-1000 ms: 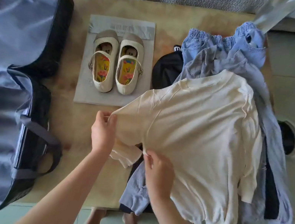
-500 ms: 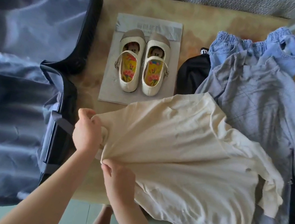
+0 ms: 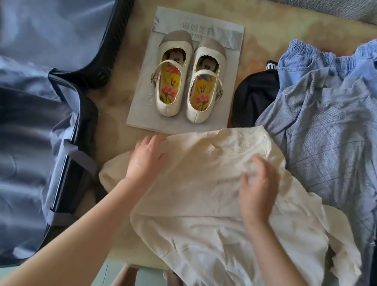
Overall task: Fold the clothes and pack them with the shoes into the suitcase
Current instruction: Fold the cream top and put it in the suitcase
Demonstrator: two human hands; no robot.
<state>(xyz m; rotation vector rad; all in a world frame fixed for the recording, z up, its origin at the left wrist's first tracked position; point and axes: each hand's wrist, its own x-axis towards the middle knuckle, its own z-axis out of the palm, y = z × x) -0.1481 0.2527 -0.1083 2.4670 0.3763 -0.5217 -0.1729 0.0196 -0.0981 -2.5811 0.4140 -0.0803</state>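
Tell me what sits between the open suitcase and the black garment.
In the head view, a pair of cream shoes on a grey bag, with bare tabletop either side.

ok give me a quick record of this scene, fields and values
top: cream, spread on table, partly over pile
left hand: grips top's left edge
right hand: grips fabric near collar
shoes: paired on paper, unpacked
suitcase: open, left of table
pile: blue clothes, unfolded, right side

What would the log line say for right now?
step: flattening shirt | left hand: holds shirt edge | right hand: grips shirt middle | shoes: on paper, not packed | suitcase: open
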